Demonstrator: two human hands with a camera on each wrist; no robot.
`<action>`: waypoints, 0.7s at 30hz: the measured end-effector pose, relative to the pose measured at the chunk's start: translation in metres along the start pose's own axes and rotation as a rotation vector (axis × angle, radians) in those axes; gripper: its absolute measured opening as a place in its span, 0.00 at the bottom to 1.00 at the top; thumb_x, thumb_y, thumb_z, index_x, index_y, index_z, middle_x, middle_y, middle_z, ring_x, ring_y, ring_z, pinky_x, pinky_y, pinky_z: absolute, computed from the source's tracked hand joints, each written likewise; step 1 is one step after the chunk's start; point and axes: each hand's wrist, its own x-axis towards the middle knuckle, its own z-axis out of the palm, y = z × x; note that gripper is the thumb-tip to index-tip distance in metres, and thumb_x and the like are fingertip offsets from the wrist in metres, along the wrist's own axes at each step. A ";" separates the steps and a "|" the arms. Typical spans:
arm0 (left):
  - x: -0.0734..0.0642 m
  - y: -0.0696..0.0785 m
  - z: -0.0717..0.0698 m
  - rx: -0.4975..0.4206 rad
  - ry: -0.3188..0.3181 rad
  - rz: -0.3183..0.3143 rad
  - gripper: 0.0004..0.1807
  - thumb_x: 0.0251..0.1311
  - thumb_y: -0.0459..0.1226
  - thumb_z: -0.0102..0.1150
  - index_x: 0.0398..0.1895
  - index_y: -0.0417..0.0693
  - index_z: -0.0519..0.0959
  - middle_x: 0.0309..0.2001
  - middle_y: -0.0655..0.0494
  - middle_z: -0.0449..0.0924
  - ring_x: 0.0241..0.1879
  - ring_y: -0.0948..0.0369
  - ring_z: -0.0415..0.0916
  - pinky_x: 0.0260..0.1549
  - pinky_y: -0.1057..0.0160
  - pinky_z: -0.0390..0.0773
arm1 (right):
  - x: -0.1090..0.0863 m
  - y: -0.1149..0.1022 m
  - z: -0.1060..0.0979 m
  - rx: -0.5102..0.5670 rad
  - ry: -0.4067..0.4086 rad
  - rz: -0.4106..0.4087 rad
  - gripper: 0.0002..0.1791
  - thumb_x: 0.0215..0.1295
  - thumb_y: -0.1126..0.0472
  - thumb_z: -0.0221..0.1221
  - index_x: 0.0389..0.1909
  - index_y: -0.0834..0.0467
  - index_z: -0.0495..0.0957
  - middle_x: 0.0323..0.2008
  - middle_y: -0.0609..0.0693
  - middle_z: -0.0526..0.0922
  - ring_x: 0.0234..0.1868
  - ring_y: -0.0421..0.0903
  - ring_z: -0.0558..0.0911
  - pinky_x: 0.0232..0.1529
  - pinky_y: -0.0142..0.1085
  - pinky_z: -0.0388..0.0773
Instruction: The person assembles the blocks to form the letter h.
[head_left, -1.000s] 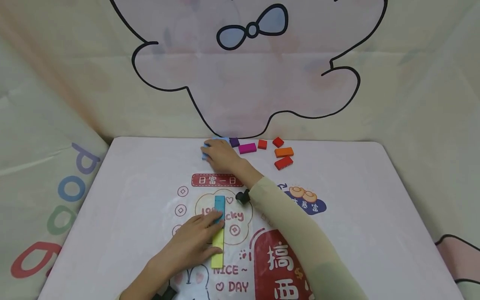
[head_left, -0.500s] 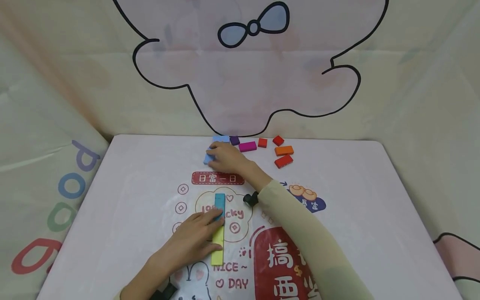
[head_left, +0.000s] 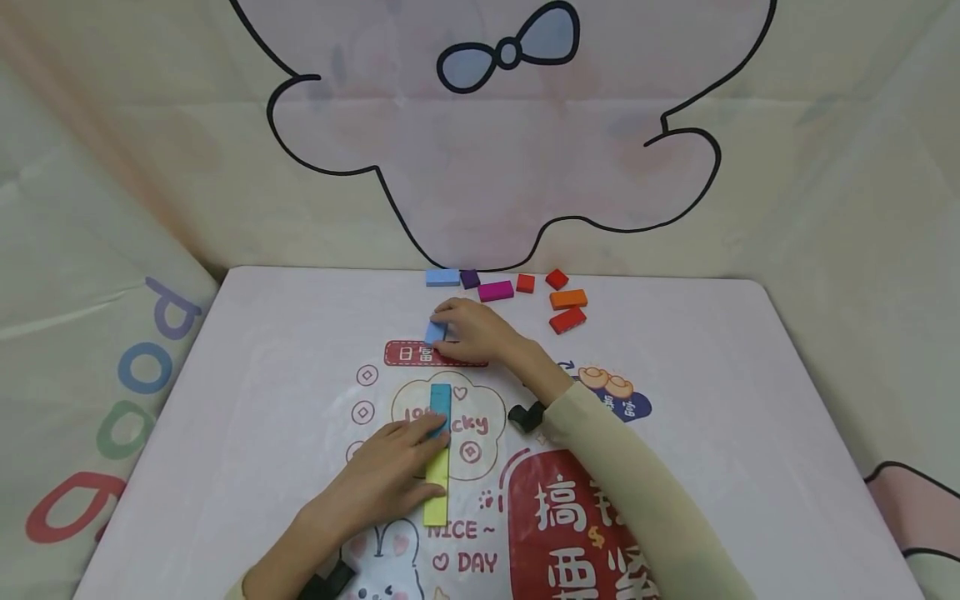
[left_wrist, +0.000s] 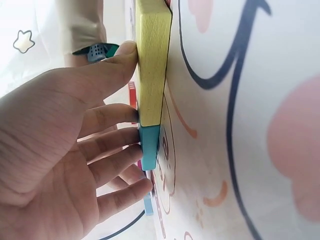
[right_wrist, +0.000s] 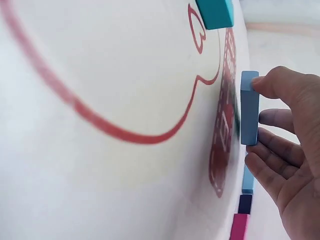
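- Left grip (head_left: 393, 467): fingers spread apart, fairly straight; not clamped on anything. Thumb touches yellow block (head_left: 437, 473), fingertips reach onto teal block (head_left: 440, 398).
- Those two sit end to end under the left grip's fingertips, teal on the far side, yellow nearer the person. Ends touch in the left wrist view.
- Right grip (head_left: 480, 329): clamped on pale blue block (head_left: 434, 332), pinched between thumb and fingers. Head view has it at the grip's left side, over the far edge of red label (head_left: 406, 353). Can't tell whether it touches the tabletop (head_left: 712, 375).
- Right grip is ahead of left grip and a bit to its right; well apart from the teal block.
- Beyond right grip, by the far edge: second blue block (head_left: 442, 277), purple block (head_left: 469, 279) just beside it, then magenta block (head_left: 496, 291).
- Ahead and right of right grip: small red block (head_left: 525, 283), red cube (head_left: 557, 279), orange block (head_left: 568, 299), long red block (head_left: 567, 321) just nearer than the orange.
- Black wrist piece (head_left: 527, 417) shows below the right wrist, beside the pale green sleeve (head_left: 637, 475).
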 end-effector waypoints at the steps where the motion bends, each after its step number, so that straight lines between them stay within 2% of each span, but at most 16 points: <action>1: 0.000 0.000 -0.001 0.001 0.003 0.004 0.40 0.60 0.57 0.74 0.72 0.47 0.78 0.76 0.51 0.73 0.75 0.51 0.73 0.74 0.45 0.75 | -0.003 0.000 0.000 -0.001 0.001 -0.007 0.30 0.71 0.46 0.67 0.69 0.54 0.80 0.70 0.51 0.80 0.73 0.49 0.77 0.75 0.45 0.77; 11: 0.000 -0.001 -0.001 0.008 0.009 0.011 0.40 0.60 0.57 0.74 0.72 0.48 0.78 0.75 0.51 0.74 0.75 0.51 0.73 0.73 0.45 0.75 | -0.026 -0.011 -0.006 -0.023 0.008 -0.067 0.30 0.70 0.47 0.68 0.70 0.53 0.80 0.71 0.50 0.79 0.74 0.49 0.76 0.76 0.45 0.77; 21: -0.001 -0.001 0.000 -0.030 0.023 0.008 0.41 0.59 0.56 0.76 0.72 0.46 0.78 0.76 0.50 0.73 0.77 0.50 0.70 0.78 0.47 0.71 | -0.042 -0.017 0.002 0.014 0.000 -0.118 0.29 0.70 0.48 0.68 0.69 0.54 0.80 0.69 0.51 0.80 0.71 0.49 0.78 0.74 0.44 0.79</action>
